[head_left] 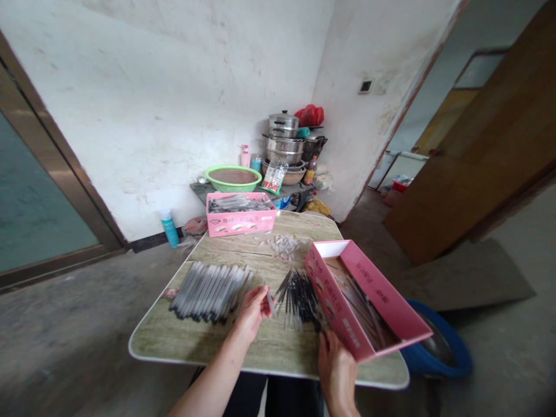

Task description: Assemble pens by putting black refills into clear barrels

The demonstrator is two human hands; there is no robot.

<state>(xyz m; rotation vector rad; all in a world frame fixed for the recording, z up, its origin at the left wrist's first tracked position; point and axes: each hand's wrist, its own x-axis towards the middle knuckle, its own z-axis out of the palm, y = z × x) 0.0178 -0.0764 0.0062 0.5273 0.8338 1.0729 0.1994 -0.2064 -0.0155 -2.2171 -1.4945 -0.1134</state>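
Note:
My left hand (253, 313) is closed around a translucent pen barrel (269, 300), held tilted over the table. To its left lies a row of translucent pens (211, 289), side by side with their black ends toward me. A loose heap of thin dark pen refills (299, 295) spreads to its right. My right hand (336, 365) has its fingers curled together at the near end of that heap, beside the pink box; whatever they grip is too small and dark to make out. Small whitish plastic pieces (284, 246) lie scattered farther back.
An open pink box (330, 301) with some thin rods inside stands on the right of the wood-patterned table (174, 341). Another pink box (241, 223), full of pens, sits at the back edge. Behind are a green basin (233, 186) and stacked steel pots (284, 147).

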